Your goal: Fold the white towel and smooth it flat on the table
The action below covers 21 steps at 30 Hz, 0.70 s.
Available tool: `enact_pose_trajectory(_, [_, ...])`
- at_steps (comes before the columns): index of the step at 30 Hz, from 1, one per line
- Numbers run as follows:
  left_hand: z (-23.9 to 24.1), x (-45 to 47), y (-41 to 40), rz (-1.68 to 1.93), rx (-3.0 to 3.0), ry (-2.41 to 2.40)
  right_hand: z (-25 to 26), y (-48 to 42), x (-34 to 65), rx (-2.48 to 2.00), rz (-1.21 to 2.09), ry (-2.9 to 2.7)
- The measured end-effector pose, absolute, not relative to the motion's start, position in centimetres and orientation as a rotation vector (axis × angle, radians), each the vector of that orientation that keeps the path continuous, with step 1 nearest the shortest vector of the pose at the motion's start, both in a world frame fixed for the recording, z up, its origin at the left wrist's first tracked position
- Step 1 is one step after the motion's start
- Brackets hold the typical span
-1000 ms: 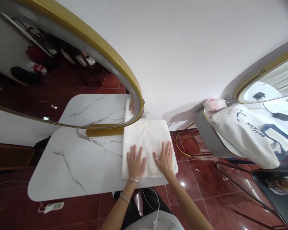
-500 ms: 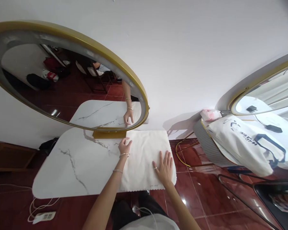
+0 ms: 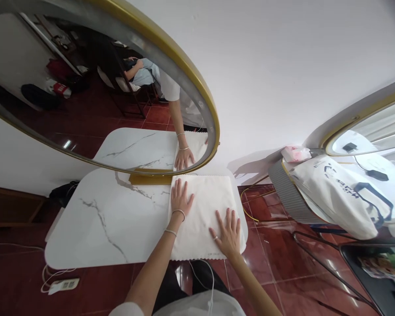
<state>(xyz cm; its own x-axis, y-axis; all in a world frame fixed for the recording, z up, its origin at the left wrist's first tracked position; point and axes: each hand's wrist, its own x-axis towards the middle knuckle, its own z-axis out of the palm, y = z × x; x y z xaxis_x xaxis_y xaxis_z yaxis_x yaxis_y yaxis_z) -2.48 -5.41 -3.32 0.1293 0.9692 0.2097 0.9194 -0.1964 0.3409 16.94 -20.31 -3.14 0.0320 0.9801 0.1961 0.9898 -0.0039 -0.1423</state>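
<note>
A white towel (image 3: 210,202) lies flat on the right part of a white marble table (image 3: 102,224). My left hand (image 3: 180,197) rests flat on the towel's far left part, fingers spread, close to the mirror's gold base (image 3: 149,179). My right hand (image 3: 228,232) presses flat on the towel's near right corner, fingers apart, a ring on one finger. Neither hand grips anything.
A large oval gold-framed mirror (image 3: 118,87) stands at the table's back and reflects my arm. To the right, a second table carries a white tote bag (image 3: 342,197), a pink packet (image 3: 294,153) and another mirror (image 3: 365,127). A power strip (image 3: 63,285) lies on the red tiled floor.
My left hand slid from the towel's near edge to its far left corner and now lies flat there. My right hand stayed on the near right part.
</note>
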Motion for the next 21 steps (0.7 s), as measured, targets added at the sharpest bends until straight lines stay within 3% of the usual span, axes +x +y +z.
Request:
enact_pose_trajectory(12, [-2.5,-21.3,-5.4,0.49,2.272,1.922,-2.1,-19.2,-1.0,-1.698,0.195,-2.261])
enact_pose_trajectory(21, [-2.3,-12.4,-6.7,0.399,2.403,1.624,-2.4,-20.5,4.2,-1.845,0.099,-2.259])
